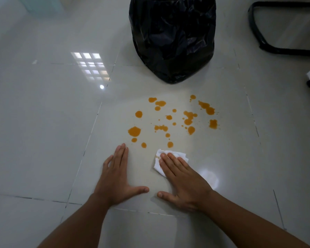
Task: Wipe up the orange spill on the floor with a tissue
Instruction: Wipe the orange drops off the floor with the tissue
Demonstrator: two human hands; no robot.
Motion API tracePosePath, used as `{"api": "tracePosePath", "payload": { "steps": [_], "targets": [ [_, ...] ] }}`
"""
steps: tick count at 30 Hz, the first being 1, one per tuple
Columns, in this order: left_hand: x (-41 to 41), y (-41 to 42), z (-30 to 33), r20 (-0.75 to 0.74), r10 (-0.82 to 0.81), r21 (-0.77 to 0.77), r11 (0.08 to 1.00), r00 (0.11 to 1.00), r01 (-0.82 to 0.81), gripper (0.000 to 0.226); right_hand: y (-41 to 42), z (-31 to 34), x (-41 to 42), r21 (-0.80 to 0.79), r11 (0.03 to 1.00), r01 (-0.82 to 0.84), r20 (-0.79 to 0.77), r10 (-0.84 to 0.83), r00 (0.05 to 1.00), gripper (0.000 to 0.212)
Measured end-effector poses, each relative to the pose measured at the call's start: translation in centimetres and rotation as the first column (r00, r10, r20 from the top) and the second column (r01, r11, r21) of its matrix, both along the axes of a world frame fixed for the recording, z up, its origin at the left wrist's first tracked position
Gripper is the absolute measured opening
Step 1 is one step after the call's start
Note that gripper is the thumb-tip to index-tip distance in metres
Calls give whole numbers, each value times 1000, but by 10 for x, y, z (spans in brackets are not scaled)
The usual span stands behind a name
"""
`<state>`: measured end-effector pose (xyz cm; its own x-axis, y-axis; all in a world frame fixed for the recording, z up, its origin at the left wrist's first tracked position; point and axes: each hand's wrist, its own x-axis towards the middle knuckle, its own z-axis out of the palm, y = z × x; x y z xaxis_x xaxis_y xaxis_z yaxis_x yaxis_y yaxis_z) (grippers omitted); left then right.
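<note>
We've got the right hand (pixel 183 178) flat, fingers straight, pressing the white tissue (pixel 166 158) to the floor (pixel 43 122) low in the frame, just short of the orange spill (pixel 170 120). The left hand (pixel 117 174) lies open and flat beside it, holding nothing, bracing us. The droplets scatter across mid-frame, below the black bin bag (pixel 172 38) at the top. Our call: keep the palm down, sweep forward from the nearest drops, gather inward rather than smear outward, and refold once the tissue soaks.
</note>
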<state>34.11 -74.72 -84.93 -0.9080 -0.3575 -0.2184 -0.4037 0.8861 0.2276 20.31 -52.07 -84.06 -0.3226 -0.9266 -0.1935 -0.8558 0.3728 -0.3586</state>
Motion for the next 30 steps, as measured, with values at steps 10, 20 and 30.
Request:
{"api": "tracePosePath", "payload": {
  "steps": [10,20,30],
  "targets": [
    [-11,-55,5,42,47,-76,996,998,-44,147,-47,-3,-12,-13,996,-93,-19,93,995,98],
    [-14,-63,-2,-48,-21,-77,997,999,17,138,-96,-7,-20,-52,991,-120,-62,117,991,84],
    [-13,-65,-3,-67,39,-74,996,997,-44,136,-142,-12,-39,-67,990,-124,-65,120,991,81]
  ]
}}
